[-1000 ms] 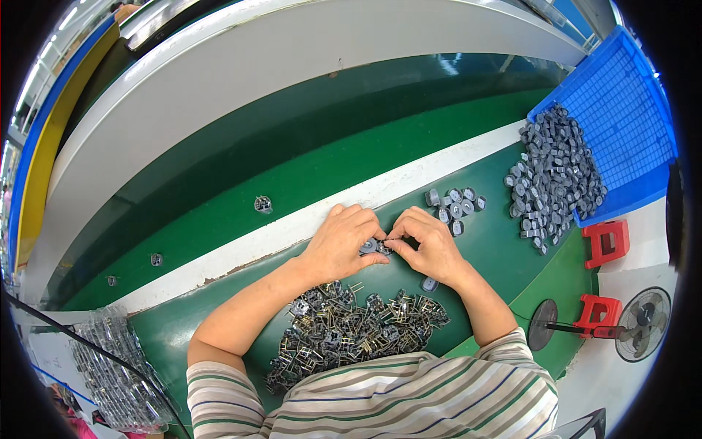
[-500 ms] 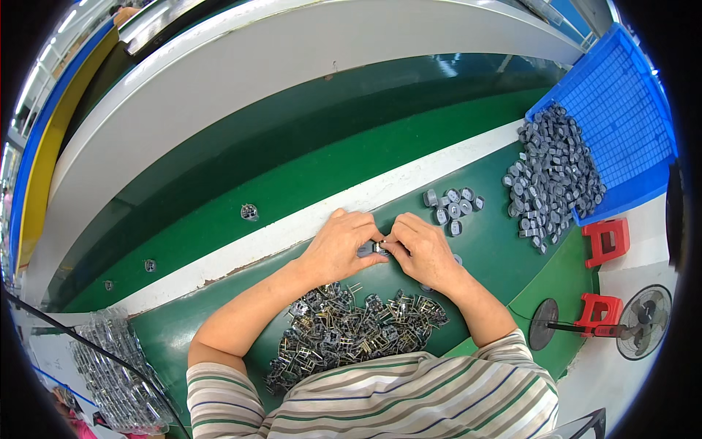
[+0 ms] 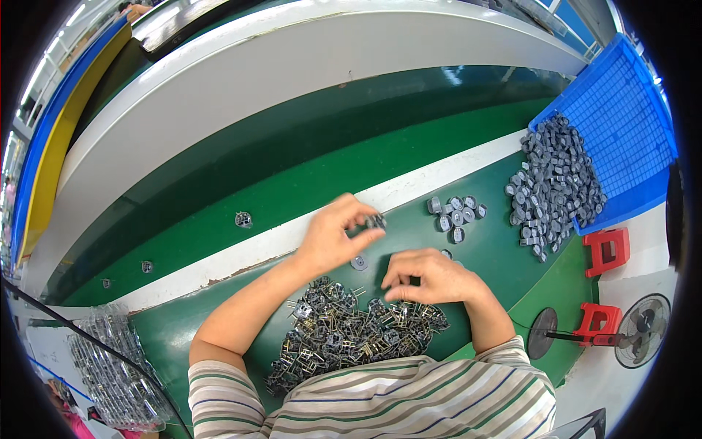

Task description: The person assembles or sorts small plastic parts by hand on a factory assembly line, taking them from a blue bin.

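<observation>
I see the left hand (image 3: 333,234) pinching a part (image 3: 376,221) at its three o'clock; a cap (image 3: 358,262) lies toward five. At the pile's (image 3: 351,335) two o'clock, the right hand (image 3: 433,276) curls; whether it holds anything, I cannot tell.

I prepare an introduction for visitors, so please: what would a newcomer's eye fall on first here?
Probably the tangled heap of dark parts with metal prongs, right in front of the striped shirt. Next, the blue basket at upper right, with many grey pieces piled at its opening. Near the middle, the left hand holds a small dark part.
</observation>
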Action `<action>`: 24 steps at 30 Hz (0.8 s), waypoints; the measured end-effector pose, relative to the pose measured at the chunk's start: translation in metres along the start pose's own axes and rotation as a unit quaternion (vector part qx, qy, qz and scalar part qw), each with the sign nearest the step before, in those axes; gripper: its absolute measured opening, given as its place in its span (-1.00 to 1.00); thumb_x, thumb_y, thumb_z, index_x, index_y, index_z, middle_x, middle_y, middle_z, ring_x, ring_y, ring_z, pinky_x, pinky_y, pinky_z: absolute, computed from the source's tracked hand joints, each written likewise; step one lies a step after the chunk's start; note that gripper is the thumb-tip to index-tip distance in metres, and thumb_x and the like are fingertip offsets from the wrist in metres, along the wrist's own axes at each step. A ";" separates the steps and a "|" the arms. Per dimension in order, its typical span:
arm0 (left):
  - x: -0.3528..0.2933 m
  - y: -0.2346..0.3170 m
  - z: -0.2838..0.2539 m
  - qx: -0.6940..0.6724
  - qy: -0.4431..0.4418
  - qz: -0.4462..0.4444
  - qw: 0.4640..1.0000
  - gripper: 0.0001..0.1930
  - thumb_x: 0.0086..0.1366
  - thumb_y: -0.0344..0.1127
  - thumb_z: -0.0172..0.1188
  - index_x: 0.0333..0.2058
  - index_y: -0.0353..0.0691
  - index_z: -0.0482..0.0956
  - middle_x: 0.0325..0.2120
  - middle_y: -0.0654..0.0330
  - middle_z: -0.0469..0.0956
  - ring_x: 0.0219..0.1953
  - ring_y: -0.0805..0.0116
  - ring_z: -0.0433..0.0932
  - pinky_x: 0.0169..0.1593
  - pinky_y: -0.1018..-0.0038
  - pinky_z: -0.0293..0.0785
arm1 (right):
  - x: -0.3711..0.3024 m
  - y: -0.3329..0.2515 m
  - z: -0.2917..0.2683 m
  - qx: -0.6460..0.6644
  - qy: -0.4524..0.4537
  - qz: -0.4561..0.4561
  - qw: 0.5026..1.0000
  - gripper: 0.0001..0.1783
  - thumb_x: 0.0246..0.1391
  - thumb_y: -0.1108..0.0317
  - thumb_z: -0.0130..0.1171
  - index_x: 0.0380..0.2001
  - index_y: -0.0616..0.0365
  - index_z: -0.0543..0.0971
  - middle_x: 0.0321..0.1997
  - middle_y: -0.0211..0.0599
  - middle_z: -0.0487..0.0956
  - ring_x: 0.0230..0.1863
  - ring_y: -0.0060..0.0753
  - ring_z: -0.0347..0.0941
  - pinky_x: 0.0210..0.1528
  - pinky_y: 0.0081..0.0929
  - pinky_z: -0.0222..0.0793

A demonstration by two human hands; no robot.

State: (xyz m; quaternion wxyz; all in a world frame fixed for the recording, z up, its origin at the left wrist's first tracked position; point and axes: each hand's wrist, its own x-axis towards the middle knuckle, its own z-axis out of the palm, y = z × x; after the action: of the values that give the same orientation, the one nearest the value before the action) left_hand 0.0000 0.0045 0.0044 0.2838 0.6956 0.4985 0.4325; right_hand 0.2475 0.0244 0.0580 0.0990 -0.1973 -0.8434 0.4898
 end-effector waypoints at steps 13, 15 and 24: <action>0.016 -0.002 -0.049 0.142 0.005 0.036 0.989 -0.46 0.12 -0.30 0.58 0.08 -0.10 0.58 -0.04 0.04 0.43 -0.01 0.03 0.48 0.01 0.21 0.43 | -0.025 0.022 -0.058 -0.121 -0.188 0.016 0.975 -0.62 -0.05 0.47 0.50 -0.11 0.05 0.66 0.01 -0.37 0.56 0.13 -0.12 0.41 0.28 -0.11 0.25; 0.013 0.005 -0.046 0.004 -0.139 0.046 0.989 -0.49 0.12 -0.33 0.57 0.05 -0.09 0.61 -0.05 0.05 0.43 -0.01 0.04 0.49 0.00 0.21 0.46 | -0.027 0.028 -0.061 -0.122 -0.133 0.034 0.983 -0.63 -0.07 0.52 0.49 -0.13 0.09 0.66 -0.04 -0.35 0.58 0.12 -0.10 0.43 0.26 -0.13 0.29; -0.005 0.000 -0.014 0.049 -0.216 0.078 0.972 -0.72 0.26 -0.37 0.44 -0.07 -0.17 0.66 -0.14 0.15 0.58 -0.10 0.09 0.63 -0.06 0.22 0.59 | -0.007 0.012 -0.033 -0.114 0.093 -0.033 0.989 -0.71 0.06 0.47 0.49 -0.11 0.15 0.71 -0.15 -0.26 0.65 -0.11 -0.13 0.57 -0.03 -0.21 0.51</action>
State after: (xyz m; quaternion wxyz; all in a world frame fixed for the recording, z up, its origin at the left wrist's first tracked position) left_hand -0.0131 -0.0006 0.0091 0.3155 0.8224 0.3903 0.2677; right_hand 0.2684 0.0528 0.0642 0.1698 -0.2243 -0.8869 0.3663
